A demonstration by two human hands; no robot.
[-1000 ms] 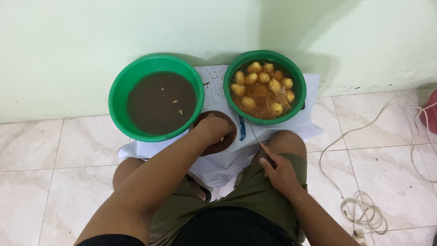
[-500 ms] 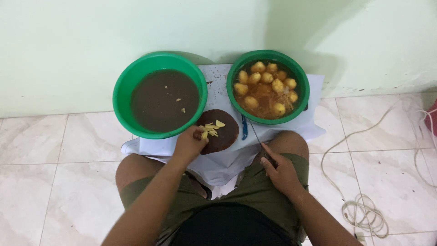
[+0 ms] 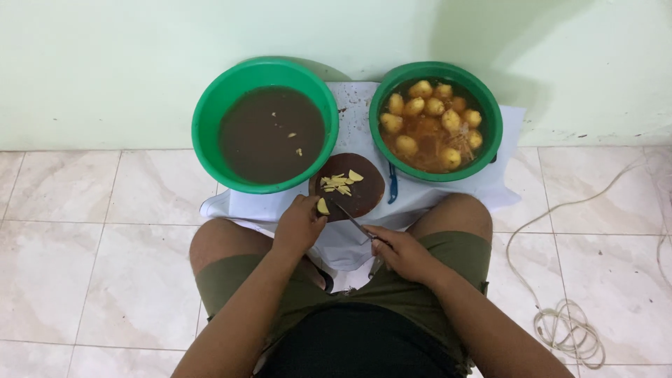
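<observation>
My left hand (image 3: 299, 225) grips a small yellow potato piece (image 3: 323, 206) at the near edge of a round dark wooden board (image 3: 364, 196). Several pale cut slices (image 3: 340, 182) lie on the board. My right hand (image 3: 400, 250) holds a knife (image 3: 348, 216) whose blade points up-left to the piece in my left hand. Behind the board stand two green basins: the left basin (image 3: 210, 115) holds murky brown water with a few floating bits, the right basin (image 3: 490, 112) holds several peeled yellow potatoes (image 3: 434, 119) in orange-tinted water.
A white cloth (image 3: 427, 199) lies under the basins and board on a tiled floor. A blue-handled tool (image 3: 393, 183) rests beside the board. A pale cable (image 3: 563, 329) coils on the floor at the right. A light green wall rises just behind the basins.
My left hand has pulled back from on top of the board to its near edge, uncovering the cut slices. The knife blade has swung up toward the piece in my left hand.
</observation>
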